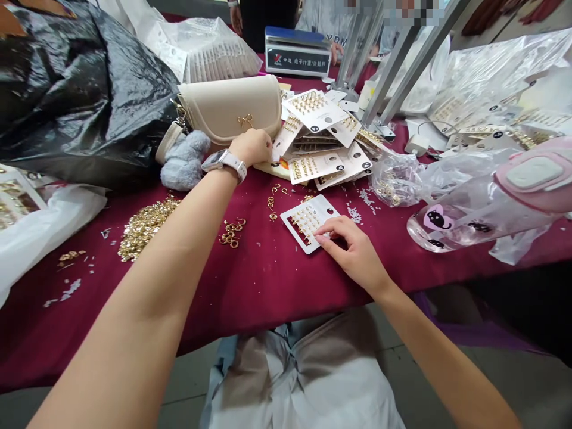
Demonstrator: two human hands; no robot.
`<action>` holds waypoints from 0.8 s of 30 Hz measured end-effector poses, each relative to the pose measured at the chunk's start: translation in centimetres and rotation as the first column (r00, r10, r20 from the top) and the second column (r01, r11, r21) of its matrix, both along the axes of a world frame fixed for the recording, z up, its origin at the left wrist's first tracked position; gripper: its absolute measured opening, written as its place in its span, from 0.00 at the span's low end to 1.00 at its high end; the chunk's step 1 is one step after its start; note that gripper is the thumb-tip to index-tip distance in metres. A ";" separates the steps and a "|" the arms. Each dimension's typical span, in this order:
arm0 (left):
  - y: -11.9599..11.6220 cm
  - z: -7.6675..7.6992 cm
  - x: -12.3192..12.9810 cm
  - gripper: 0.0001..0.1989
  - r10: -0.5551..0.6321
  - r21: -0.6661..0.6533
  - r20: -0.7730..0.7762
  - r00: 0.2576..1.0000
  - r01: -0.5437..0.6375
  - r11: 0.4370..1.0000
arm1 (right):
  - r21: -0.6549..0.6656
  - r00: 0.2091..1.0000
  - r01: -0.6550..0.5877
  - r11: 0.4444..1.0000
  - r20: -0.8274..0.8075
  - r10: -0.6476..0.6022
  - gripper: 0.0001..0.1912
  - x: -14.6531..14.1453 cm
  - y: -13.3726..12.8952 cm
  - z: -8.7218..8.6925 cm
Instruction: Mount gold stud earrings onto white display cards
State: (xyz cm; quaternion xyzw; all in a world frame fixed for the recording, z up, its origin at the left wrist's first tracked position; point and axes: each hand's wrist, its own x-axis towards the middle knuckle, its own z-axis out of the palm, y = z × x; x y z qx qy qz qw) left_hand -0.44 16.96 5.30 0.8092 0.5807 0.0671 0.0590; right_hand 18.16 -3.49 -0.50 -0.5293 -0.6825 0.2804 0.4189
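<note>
My right hand pinches the right edge of a white earring card, which lies tilted on the cloth with rows of small gold earrings on it. Farther off, my left hand, with a watch on the wrist, is closed in front of a cream handbag, beside a pile of earring cards. Its fingertips are mostly hidden, so what they hold does not show. Between the hands lie a few loose gold hoops. A small cluster of gold pieces sits nearer me.
A heap of gold pieces lies left of my forearm, near a black plastic bag. A pink-lidded bottle rests at right beside clear bags. Behind stand a scale and metal posts. Other people are across the table.
</note>
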 end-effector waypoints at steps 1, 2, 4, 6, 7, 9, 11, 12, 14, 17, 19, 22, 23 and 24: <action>-0.1 0.1 0.0 0.17 0.018 0.005 -0.003 1.000 -0.018 1.000 | -0.003 1.000 0.001 1.000 -0.001 -0.001 0.05 0.0 0.0 0.0; -0.1 0.3 0.1 0.17 0.030 0.009 -0.006 1.000 -0.030 1.000 | -0.003 1.000 0.002 1.000 -0.002 -0.002 0.05 0.0 0.0 0.0; 0.0 0.3 0.3 0.17 0.020 0.007 -0.010 1.000 -0.020 1.000 | -0.004 1.000 0.002 1.000 -0.003 -0.002 0.04 0.0 0.0 -0.1; 0.3 0.1 0.5 0.15 -0.031 -0.016 -0.012 0.999 0.031 0.999 | -0.004 1.000 0.003 1.000 -0.002 -0.003 0.04 0.1 0.0 0.0; 0.5 -0.1 0.5 0.15 -0.061 -0.031 -0.013 0.998 0.060 0.998 | -0.005 1.000 0.003 1.000 -0.001 -0.003 0.04 0.0 0.0 0.0; 1.0 -0.5 0.6 0.18 -0.105 -0.046 0.009 0.994 0.105 0.993 | -0.005 1.000 0.003 1.000 -0.002 -0.003 0.05 0.0 0.0 0.0; 1.4 -0.9 0.6 0.24 -0.122 -0.034 0.050 0.991 0.124 0.992 | -0.002 1.000 0.002 1.000 -0.005 -0.002 0.05 0.0 -0.1 0.0; 1.5 -1.1 0.6 0.28 -0.128 -0.018 0.068 0.989 0.129 0.991 | 0.000 1.000 0.002 1.000 -0.006 -0.002 0.05 0.0 -0.1 0.0; 1.8 -1.2 0.8 0.31 -0.139 0.017 0.077 0.987 0.139 0.990 | 0.005 1.000 0.003 1.000 -0.003 -0.003 0.05 0.0 -0.1 0.0; 1.9 -0.9 1.6 0.26 -0.124 0.044 0.047 0.991 0.122 0.992 | 0.007 1.000 0.006 1.000 0.007 -0.006 0.05 0.0 -0.1 0.0; 1.7 -0.2 2.1 0.19 -0.075 0.085 0.010 0.997 0.074 0.994 | 0.008 1.000 0.007 1.000 0.007 -0.007 0.05 0.0 -0.1 0.0; 1.2 0.9 2.5 0.15 -0.008 0.182 -0.051 0.999 0.017 0.983 | 0.007 1.000 0.009 1.000 0.002 -0.009 0.05 0.0 -0.1 0.0; 1.0 1.2 2.6 0.14 0.002 0.206 -0.068 0.998 0.012 0.978 | 0.006 1.000 0.009 1.000 0.001 -0.009 0.05 0.0 -0.1 0.0; 0.9 1.5 2.7 0.14 0.001 0.221 -0.084 0.996 0.017 0.975 | 0.005 1.000 0.008 1.000 -0.001 -0.008 0.04 0.0 0.0 0.0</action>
